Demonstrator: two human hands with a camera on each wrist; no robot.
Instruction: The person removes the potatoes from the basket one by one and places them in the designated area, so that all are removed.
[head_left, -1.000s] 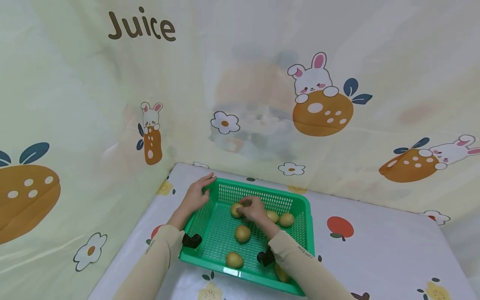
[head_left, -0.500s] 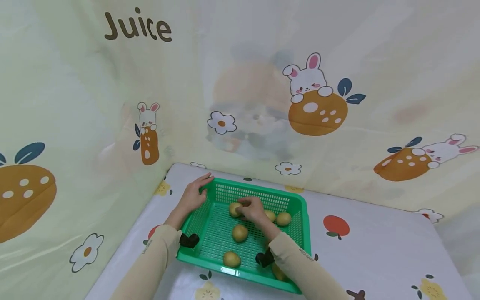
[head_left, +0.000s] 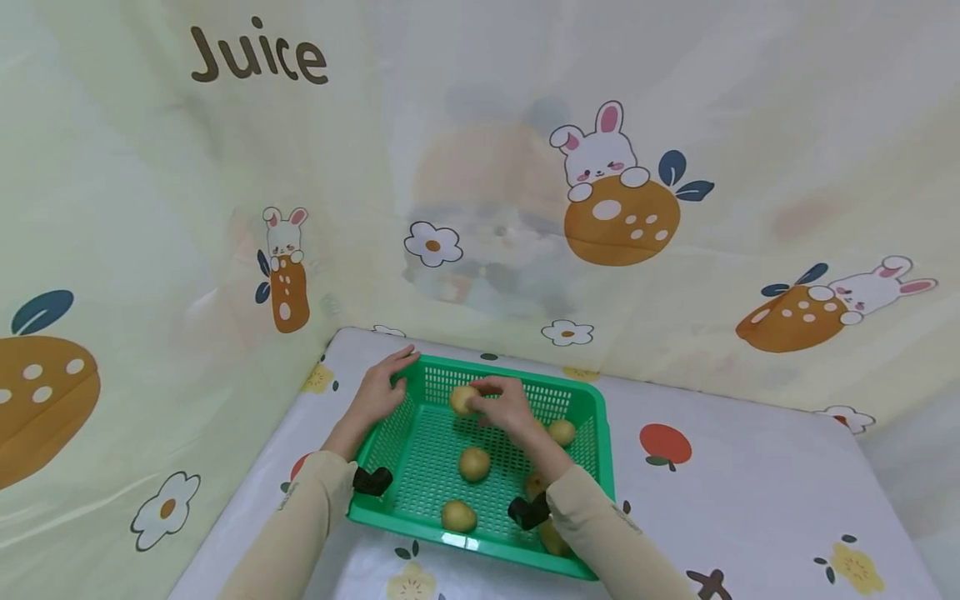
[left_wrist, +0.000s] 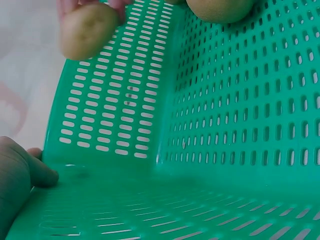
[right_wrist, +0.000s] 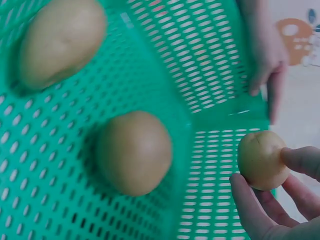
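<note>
My right hand (head_left: pixel 506 408) pinches a small yellow potato (head_left: pixel 462 401) between thumb and fingers, raised by the back wall of a green mesh basket (head_left: pixel 427 442). In the right wrist view that potato (right_wrist: pixel 260 160) shows round and pale, with the fingertips on its side. The left hand (head_left: pixel 382 396) rests at the basket's back left rim, fingers fairly straight along it and the thumb toward the inside. On the basket floor lie a potato (head_left: pixel 474 464) in the middle, another potato (head_left: pixel 459 517) near the front wall, and more to the right.
A potato (head_left: pixel 561 432) sits by the back right corner, and another potato (head_left: pixel 553 537) at the front right, partly behind the right sleeve. The basket stands on a white patterned tablecloth (head_left: pixel 720 475). A printed curtain (head_left: pixel 495 183) rises behind.
My right hand has lifted the pinched potato up from the basket floor, toward the back wall. The left hand has stayed at the rim. The head view has shifted slightly.
</note>
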